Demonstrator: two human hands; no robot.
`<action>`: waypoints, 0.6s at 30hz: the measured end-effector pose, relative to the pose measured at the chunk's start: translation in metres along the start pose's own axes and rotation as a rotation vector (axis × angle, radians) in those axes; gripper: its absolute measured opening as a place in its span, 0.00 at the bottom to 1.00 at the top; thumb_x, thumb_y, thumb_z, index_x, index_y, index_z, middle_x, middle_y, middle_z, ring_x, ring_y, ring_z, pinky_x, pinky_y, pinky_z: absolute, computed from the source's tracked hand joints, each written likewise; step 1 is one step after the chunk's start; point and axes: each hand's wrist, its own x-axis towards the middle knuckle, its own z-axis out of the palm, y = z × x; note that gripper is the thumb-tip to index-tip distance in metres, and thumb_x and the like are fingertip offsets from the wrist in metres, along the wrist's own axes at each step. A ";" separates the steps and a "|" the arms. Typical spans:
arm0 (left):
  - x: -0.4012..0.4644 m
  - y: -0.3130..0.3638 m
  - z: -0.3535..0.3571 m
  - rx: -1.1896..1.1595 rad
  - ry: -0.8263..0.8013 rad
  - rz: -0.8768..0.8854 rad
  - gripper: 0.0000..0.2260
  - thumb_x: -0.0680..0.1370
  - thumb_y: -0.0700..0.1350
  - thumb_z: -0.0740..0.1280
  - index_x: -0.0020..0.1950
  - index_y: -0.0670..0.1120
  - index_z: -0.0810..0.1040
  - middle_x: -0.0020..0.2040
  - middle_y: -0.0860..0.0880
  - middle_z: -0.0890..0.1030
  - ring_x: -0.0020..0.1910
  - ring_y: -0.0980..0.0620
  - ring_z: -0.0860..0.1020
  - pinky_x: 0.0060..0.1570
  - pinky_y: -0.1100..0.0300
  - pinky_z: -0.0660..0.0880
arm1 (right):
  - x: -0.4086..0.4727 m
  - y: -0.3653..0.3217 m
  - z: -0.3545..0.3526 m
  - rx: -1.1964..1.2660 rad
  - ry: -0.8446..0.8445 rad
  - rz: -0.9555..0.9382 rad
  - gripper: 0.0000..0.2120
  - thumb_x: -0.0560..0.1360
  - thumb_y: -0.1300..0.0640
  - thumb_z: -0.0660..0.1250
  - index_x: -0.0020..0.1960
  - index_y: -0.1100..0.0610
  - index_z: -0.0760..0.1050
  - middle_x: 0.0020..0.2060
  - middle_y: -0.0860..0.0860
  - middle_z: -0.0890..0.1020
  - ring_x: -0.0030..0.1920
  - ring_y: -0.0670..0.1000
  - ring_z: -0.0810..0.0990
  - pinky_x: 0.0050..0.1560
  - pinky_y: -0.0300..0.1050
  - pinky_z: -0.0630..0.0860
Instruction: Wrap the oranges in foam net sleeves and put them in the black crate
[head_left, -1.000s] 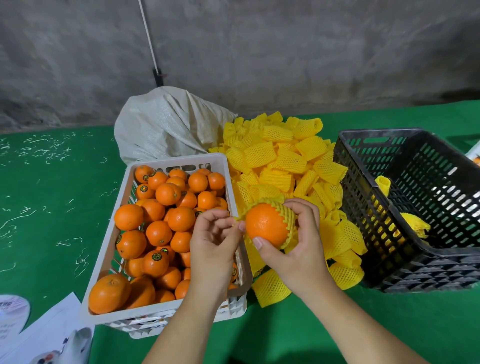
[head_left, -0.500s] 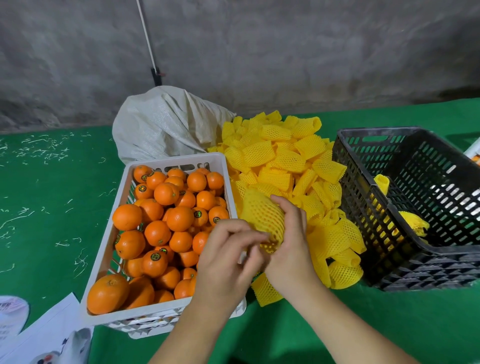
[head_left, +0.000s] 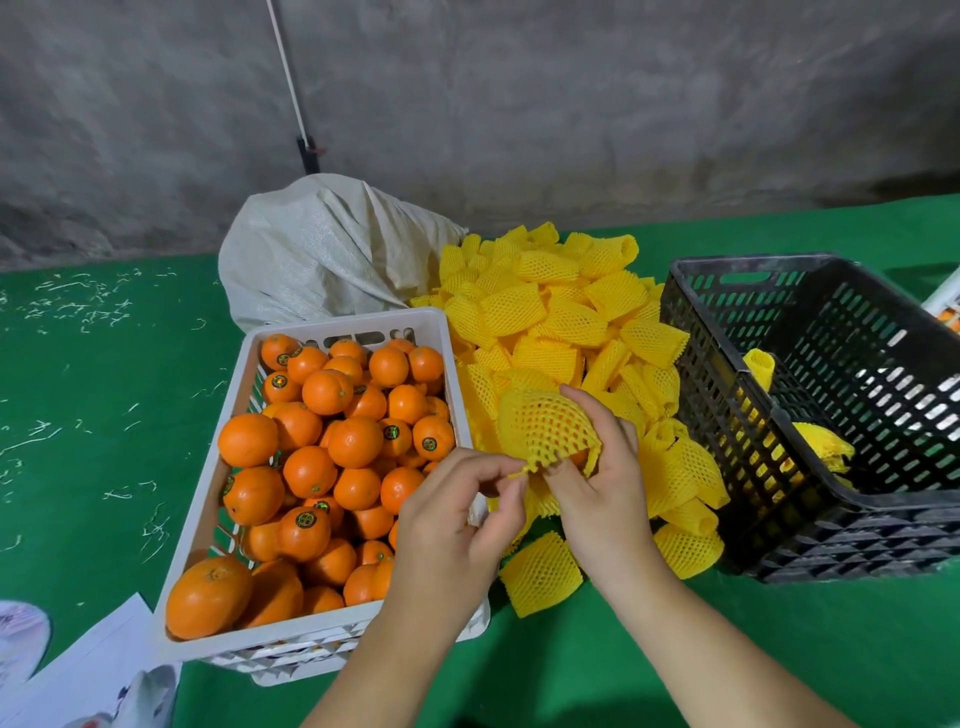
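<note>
Yellow foam netting covers the orange (head_left: 545, 431), which the right hand (head_left: 597, 467) cups from behind and below, fingers curled round it, probably to keep it steady while the sleeve is stretched. The left hand (head_left: 462, 514) pinches the sleeve's loose lower edge between thumb and fingertips, apparently drawing it over the exposed end. The sleeve pile (head_left: 561, 322) lies between the white crate (head_left: 218, 499) of bare oranges and the black crate (head_left: 737, 415), keeping each step within reach.

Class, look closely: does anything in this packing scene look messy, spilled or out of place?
Yes. Thin white shreds lie scattered over the green table at the far left, and the yellow foam net sleeves sit in a loose heap, not stacked.
</note>
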 end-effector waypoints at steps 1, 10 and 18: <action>0.000 0.002 0.002 -0.053 0.019 -0.035 0.05 0.81 0.48 0.69 0.53 0.52 0.84 0.48 0.56 0.82 0.48 0.57 0.81 0.49 0.68 0.74 | -0.002 0.000 0.001 0.015 0.006 0.004 0.27 0.75 0.59 0.72 0.70 0.39 0.74 0.63 0.46 0.72 0.67 0.45 0.76 0.61 0.35 0.77; 0.026 0.011 0.018 -0.948 0.094 -0.955 0.27 0.74 0.67 0.71 0.67 0.53 0.82 0.63 0.43 0.85 0.59 0.45 0.86 0.47 0.52 0.84 | -0.012 -0.015 -0.007 0.225 -0.378 0.078 0.28 0.75 0.38 0.64 0.73 0.41 0.71 0.71 0.48 0.73 0.72 0.50 0.73 0.68 0.49 0.74; 0.030 -0.028 0.023 -0.409 -0.201 -0.642 0.31 0.70 0.80 0.64 0.71 0.75 0.67 0.71 0.68 0.73 0.71 0.66 0.73 0.68 0.52 0.71 | 0.035 -0.003 -0.050 0.148 -0.131 0.268 0.30 0.68 0.42 0.79 0.68 0.37 0.74 0.59 0.38 0.83 0.59 0.42 0.82 0.54 0.37 0.80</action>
